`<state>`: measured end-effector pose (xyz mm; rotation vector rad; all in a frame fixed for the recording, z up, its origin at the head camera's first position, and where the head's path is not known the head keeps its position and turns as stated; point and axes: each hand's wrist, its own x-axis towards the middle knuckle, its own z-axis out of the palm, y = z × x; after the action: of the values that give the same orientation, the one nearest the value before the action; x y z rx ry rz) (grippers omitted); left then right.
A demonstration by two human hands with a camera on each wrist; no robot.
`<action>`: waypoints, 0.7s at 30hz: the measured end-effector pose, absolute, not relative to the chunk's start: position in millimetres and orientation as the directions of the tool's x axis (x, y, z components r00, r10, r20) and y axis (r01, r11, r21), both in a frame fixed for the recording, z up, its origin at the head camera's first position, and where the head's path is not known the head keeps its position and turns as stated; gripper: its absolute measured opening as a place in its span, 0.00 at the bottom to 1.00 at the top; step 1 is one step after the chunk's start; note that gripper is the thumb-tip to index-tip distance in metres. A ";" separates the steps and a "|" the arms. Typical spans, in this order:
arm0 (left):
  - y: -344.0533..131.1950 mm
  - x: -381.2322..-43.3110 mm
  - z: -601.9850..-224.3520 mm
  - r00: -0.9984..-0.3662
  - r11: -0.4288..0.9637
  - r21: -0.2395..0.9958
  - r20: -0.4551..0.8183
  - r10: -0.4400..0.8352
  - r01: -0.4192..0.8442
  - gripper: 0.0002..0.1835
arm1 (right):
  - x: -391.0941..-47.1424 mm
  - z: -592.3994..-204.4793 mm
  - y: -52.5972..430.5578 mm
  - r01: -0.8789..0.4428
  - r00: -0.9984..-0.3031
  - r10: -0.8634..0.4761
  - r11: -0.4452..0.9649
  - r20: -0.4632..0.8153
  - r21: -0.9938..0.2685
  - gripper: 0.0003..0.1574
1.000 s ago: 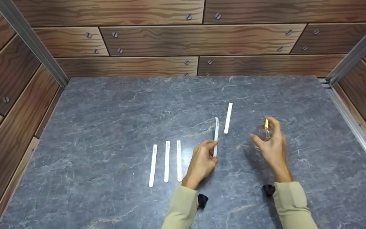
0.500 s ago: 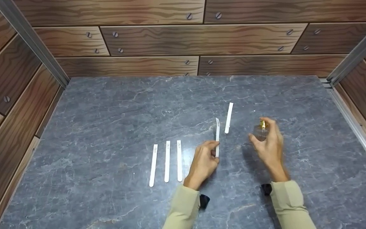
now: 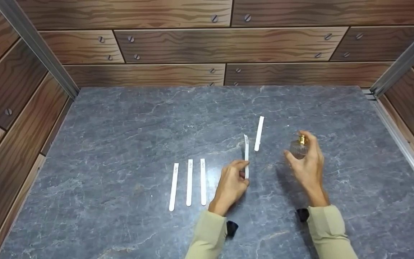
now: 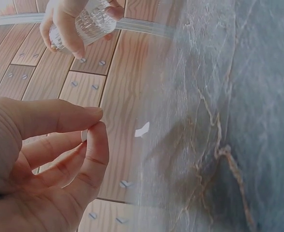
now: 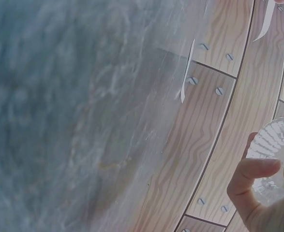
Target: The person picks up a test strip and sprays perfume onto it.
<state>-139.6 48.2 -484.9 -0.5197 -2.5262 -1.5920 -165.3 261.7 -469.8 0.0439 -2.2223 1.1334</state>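
Right of centre, the left hand (image 3: 230, 185) pinches a white paper strip (image 3: 246, 149) and the right hand (image 3: 307, 165) grips a gold-topped glass perfume bottle (image 3: 298, 149) — not touching. Three strips (image 3: 189, 183) lie lower centre, perhaps finished — a fifth strip (image 3: 259, 133), higher up, probably remains.

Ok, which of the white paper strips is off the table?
The white paper strip pinched by the fingers of the left hand; three others in a row and one farther back lie on the table.
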 end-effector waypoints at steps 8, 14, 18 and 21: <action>47.5 -138.3 -483.6 -0.938 0.401 0.853 0.265 0.221 0.336 0.26 | -164.7 -470.2 261.8 -0.309 -0.787 0.225 0.662 0.574 -0.683 0.39; 47.4 -139.5 -484.6 -0.935 0.411 0.842 0.284 0.214 0.350 0.27 | -164.9 -469.8 262.7 -0.293 -0.787 0.260 0.641 0.559 -0.710 0.39; 46.7 -140.2 -484.6 -0.937 0.400 0.850 0.278 0.213 0.343 0.27 | -165.7 -469.7 263.7 -0.294 -0.791 0.265 0.625 0.551 -0.723 0.40; 45.4 -140.9 -483.9 -0.936 0.400 0.850 0.276 0.216 0.343 0.27 | -166.0 -469.7 263.4 -0.295 -0.791 0.266 0.622 0.551 -0.725 0.40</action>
<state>-140.9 45.4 -483.9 -0.5075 -2.5243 -1.5780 -166.0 263.4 -469.7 0.0228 -2.2068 1.1401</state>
